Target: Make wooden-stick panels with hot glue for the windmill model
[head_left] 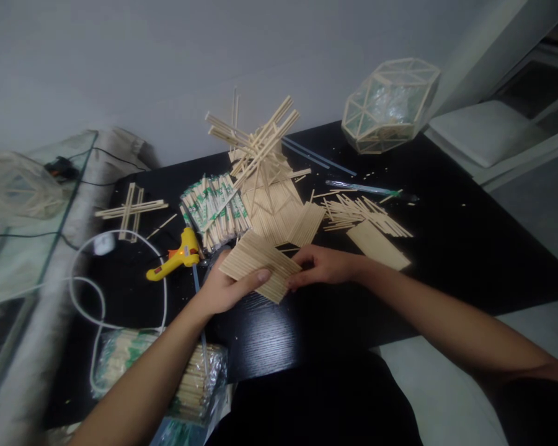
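A flat panel of wooden sticks side by side (255,257) is tilted above the black table. My left hand (230,285) grips its left part, thumb on top. At its right corner my right hand (318,267) has its fingers closed on the panel's edge. Just beyond lies a built piece of sticks (272,204) with crossed sticks (260,139) rising from it. To its left is a pack of wrapped chopsticks (216,207). A yellow glue gun (179,254) lies left of my left hand.
Loose sticks (365,214) and a small wooden board (378,244) lie right. A faceted frame (390,105) stands at the back right. A white cable (77,294) loops at left near another stick pack (198,381). Clear rods (318,155) lie behind.
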`<state>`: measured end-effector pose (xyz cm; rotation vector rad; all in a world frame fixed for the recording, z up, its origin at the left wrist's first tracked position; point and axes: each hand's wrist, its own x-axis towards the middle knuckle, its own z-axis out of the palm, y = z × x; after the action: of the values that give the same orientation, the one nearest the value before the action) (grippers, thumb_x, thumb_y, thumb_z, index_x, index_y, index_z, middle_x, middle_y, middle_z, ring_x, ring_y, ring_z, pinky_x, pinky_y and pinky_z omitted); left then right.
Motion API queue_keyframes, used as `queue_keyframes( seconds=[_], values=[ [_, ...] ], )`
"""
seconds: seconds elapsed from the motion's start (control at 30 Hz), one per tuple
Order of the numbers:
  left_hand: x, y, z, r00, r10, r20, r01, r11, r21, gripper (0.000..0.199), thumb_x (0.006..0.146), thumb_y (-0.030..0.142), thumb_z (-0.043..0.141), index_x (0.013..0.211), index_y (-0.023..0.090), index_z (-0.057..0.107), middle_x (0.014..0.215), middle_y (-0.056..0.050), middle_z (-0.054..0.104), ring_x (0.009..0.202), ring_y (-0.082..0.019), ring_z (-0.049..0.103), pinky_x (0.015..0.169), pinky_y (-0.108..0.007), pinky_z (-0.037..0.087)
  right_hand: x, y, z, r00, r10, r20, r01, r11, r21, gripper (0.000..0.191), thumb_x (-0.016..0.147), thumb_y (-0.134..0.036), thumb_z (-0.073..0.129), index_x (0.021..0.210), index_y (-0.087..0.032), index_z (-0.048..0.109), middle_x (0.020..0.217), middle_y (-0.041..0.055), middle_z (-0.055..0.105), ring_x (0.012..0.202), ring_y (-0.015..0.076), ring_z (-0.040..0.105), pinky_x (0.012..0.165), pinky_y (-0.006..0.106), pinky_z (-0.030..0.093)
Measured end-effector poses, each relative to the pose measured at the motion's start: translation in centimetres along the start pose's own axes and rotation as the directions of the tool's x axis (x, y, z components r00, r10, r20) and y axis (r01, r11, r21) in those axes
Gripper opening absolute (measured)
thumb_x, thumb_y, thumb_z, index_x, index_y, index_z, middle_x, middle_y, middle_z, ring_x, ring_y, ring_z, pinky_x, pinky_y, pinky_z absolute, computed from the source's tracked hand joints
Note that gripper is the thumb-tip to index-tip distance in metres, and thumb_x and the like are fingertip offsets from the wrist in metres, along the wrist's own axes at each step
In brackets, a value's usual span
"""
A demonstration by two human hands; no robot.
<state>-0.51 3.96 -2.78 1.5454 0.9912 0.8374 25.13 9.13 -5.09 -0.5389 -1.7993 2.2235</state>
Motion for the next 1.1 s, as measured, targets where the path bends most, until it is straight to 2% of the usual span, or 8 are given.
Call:
queue_keyframes(
  seconds=[0.1,0.2,0.3,0.47,0.53,0.77,0.93,1.1],
  values=[
    [0.0,0.0,-0.1,0.997,0.076,0.0,-0.075,0.994,-0.074,0.062,0.082,0.05,0.084,0.132,0.018,0.069,0.122,-0.013,0.075,0.107,-0.028,0.071,0.094,-0.038,0.058,-0.2,-0.4,-0.2,1.0,-0.027,0.013,0.027,1.0,-0.009,0.029,0.088,-0.044,0.083,0.091,-0.015,0.082,0.083,0.0014,0.077,0.08,0.0145,0.069,0.085,0.029,0.054],
    [0.1,0.1,-0.1,0.99,0.14,0.035,-0.131,0.973,-0.188,0.099,0.076,0.071,0.08,0.156,0.022,0.051,0.16,-0.016,0.051,0.143,-0.038,0.051,0.118,-0.045,0.044,-0.1,-0.6,0.4,0.994,-0.038,0.103,0.037,0.999,0.011,0.026,0.09,-0.042,0.082,0.093,-0.016,0.082,0.084,0.0012,0.078,0.08,0.0143,0.07,0.085,0.029,0.055],
    [0.2,-0.1,-0.1,0.983,0.133,0.127,-0.089,0.948,-0.305,0.11,0.076,0.086,0.068,0.163,0.023,0.043,0.17,-0.016,0.038,0.153,-0.041,0.039,0.124,-0.048,0.036,0.0,-0.7,0.9,0.986,-0.071,0.153,0.06,0.995,0.075,0.026,0.093,-0.041,0.079,0.097,-0.016,0.083,0.087,0.003,0.08,0.084,0.0152,0.073,0.089,0.03,0.056],
    [0.4,-0.1,-0.1,0.918,0.12,0.377,-0.047,0.979,-0.196,0.075,0.092,0.073,0.063,0.147,0.022,0.062,0.146,-0.015,0.065,0.13,-0.037,0.062,0.11,-0.048,0.049,-0.3,-0.9,0.3,0.991,-0.127,0.028,0.116,0.959,0.261,0.035,0.096,-0.048,0.076,0.101,-0.014,0.082,0.092,0.0087,0.083,0.084,0.0177,0.078,0.083,0.03,0.061],
    [0.7,0.3,-0.1,0.916,0.105,0.387,-0.08,0.994,-0.08,0.062,0.096,0.065,0.065,0.14,0.022,0.067,0.13,-0.013,0.073,0.114,-0.031,0.069,0.1,-0.042,0.054,-0.4,-0.9,-0.1,0.985,-0.151,-0.085,0.172,0.923,0.344,0.039,0.095,-0.051,0.077,0.099,-0.013,0.082,0.089,0.0094,0.082,0.08,0.0177,0.078,0.075,0.027,0.061],
    [1.0,1.3,0.2,0.953,-0.064,0.297,0.029,0.992,0.122,0.035,0.103,0.046,0.061,0.104,0.016,0.077,0.08,-0.005,0.073,0.071,-0.015,0.065,0.067,-0.027,0.05,-0.2,-1.0,-1.0,0.867,-0.135,-0.479,0.366,0.826,0.429,0.03,0.083,-0.044,0.089,0.081,-0.017,0.075,0.074,0.0009,0.076,0.063,0.0146,0.072,0.053,0.022,0.055],
    [0.8,1.0,-0.2,0.986,-0.044,0.161,0.026,0.994,0.109,0.049,0.106,0.052,0.054,0.083,0.016,0.076,0.059,0.0,0.059,0.056,-0.011,0.052,0.057,-0.025,0.038,0.1,-0.9,-0.9,0.831,-0.094,-0.548,0.369,0.831,0.417,0.032,0.08,-0.043,0.091,0.077,-0.018,0.071,0.07,-0.0001,0.072,0.062,0.0138,0.069,0.053,0.023,0.054],
    [1.0,0.4,-0.3,0.984,-0.053,-0.17,0.047,0.998,-0.039,0.063,0.105,0.061,0.05,0.064,0.018,0.071,0.047,0.001,0.05,0.045,-0.011,0.044,0.051,-0.029,0.034,0.2,-0.7,-0.6,0.823,-0.082,-0.563,0.336,0.868,0.365,0.033,0.079,-0.043,0.09,0.075,-0.017,0.072,0.069,0.0006,0.07,0.062,0.0127,0.066,0.056,0.024,0.053]
  ],
)
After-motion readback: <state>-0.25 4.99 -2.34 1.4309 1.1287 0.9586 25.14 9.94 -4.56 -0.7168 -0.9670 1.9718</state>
